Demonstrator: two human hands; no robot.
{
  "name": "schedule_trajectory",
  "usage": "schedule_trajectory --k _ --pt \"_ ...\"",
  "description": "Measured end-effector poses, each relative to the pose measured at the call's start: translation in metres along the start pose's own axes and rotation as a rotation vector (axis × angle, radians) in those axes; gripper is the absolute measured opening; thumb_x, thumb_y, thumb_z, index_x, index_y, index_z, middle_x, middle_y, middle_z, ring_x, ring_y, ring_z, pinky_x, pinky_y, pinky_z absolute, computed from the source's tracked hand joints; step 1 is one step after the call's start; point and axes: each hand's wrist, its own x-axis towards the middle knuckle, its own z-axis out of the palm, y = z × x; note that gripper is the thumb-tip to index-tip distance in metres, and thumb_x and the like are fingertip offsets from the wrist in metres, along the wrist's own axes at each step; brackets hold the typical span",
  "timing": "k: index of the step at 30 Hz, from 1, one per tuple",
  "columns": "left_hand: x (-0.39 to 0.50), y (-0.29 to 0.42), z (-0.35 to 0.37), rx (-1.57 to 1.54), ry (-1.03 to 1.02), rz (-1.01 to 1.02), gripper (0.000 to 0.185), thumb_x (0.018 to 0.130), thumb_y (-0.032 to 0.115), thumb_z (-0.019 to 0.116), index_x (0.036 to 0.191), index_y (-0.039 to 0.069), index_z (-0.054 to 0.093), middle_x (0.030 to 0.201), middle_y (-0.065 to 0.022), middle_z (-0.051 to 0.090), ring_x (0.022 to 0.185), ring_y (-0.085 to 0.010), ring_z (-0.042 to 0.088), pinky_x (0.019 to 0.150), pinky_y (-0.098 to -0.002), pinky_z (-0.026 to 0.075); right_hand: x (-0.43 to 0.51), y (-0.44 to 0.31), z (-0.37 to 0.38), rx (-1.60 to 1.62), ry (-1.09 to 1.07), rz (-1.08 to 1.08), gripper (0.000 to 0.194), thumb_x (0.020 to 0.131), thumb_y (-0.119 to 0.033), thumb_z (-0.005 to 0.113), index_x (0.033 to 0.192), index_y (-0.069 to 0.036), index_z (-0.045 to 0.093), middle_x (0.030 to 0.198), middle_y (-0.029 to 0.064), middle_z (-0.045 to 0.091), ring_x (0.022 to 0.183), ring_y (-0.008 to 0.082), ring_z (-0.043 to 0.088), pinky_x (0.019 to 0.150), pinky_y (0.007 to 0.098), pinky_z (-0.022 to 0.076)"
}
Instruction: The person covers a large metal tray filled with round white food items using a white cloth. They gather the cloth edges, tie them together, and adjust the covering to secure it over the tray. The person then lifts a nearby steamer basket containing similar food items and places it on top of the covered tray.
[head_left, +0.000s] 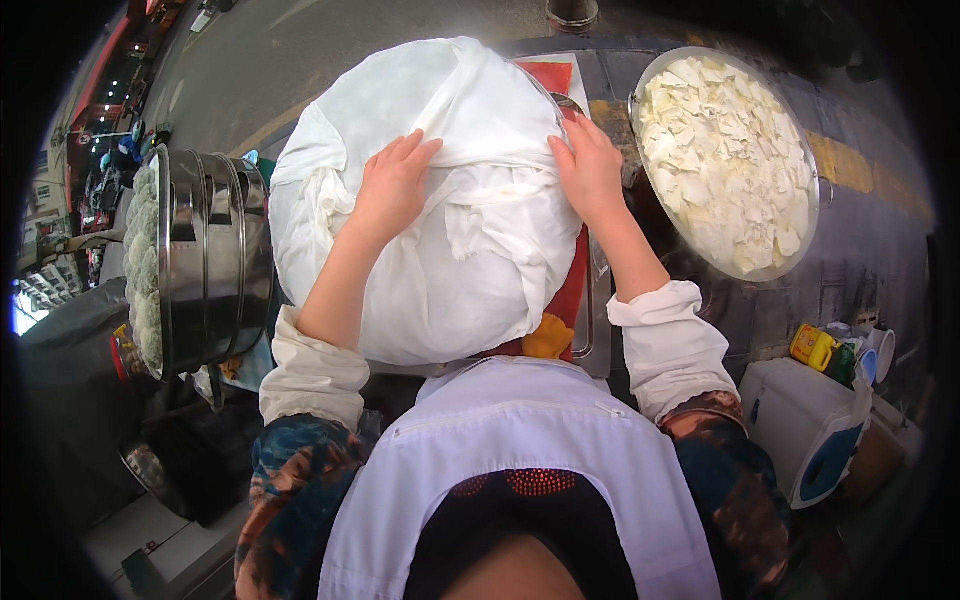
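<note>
A large round bundle wrapped in white cloth (480, 300) stands in front of me, with a metal rim showing at its upper right. My left hand (394, 186) is on top of the cloth, its fingers curled onto a fold. At the right edge, my right hand (589, 169) grips the cloth by the rim, thumb on the near side. A fold stretches across the top between both hands, and bunched cloth lies below it. What the cloth covers is hidden.
Stacked metal steamer tiers (217, 255) with pale round food (141, 270) stand at left. A wide metal pan (814, 176) of whitish broken pieces (724, 165) is at right. An orange-yellow cloth (549, 337) lies near my apron. A white box (795, 420) and yellow jug (814, 346) sit lower right.
</note>
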Motion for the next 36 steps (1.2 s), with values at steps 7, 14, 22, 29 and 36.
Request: schedule_trajectory --k 7,14,22,29,36 --pt "-0.001 0.011 -0.002 -0.071 0.077 -0.093 0.038 0.089 0.006 0.055 0.127 0.011 0.057 0.136 -0.0187 0.050 0.123 -0.0345 0.049 0.102 -0.0457 0.037 0.026 0.033 0.009 0.128 0.118 0.152 0.016 0.081 -0.017 0.059 0.079 -0.002 0.064 0.089 0.0195 0.064 0.086 0.0375 0.060 0.079 0.0458 0.0479" --pt "0.001 0.014 -0.001 0.014 -0.049 -0.034 0.030 0.089 0.009 0.056 0.119 0.009 0.063 0.129 -0.0156 0.056 0.118 -0.0341 0.053 0.097 -0.0428 0.042 0.029 0.040 0.001 0.143 0.147 0.099 0.022 0.084 -0.015 0.060 0.100 -0.001 0.065 0.103 0.0192 0.065 0.094 0.0373 0.060 0.085 0.0432 0.0475" --pt "0.022 0.020 -0.004 -0.067 -0.021 -0.147 0.025 0.088 0.008 0.057 0.113 0.007 0.064 0.120 -0.0152 0.061 0.104 -0.0345 0.060 0.088 -0.0401 0.049 0.093 -0.001 0.027 0.034 0.035 -0.059 0.025 0.087 -0.023 0.062 0.096 -0.001 0.067 0.102 0.0167 0.066 0.099 0.0331 0.060 0.088 0.0391 0.0470" --pt "0.045 0.009 0.000 0.002 0.093 -0.034 0.024 0.087 0.008 0.059 0.110 0.007 0.065 0.116 -0.0138 0.061 0.100 -0.0343 0.060 0.086 -0.0409 0.049 0.110 0.009 0.051 0.057 -0.075 0.168 0.015 0.079 -0.016 0.059 0.078 -0.002 0.065 0.092 0.0177 0.064 0.091 0.0358 0.058 0.082 0.0450 0.0479" --pt "0.050 0.005 0.004 -0.105 0.058 -0.286 0.027 0.088 0.012 0.062 0.115 0.008 0.061 0.103 -0.0139 0.060 0.088 -0.0322 0.061 0.078 -0.0394 0.050 0.117 0.003 0.056 -0.006 0.054 0.037 0.023 0.084 -0.025 0.061 0.092 -0.004 0.064 0.099 0.0160 0.065 0.095 0.0351 0.060 0.083 0.0429 0.0472"
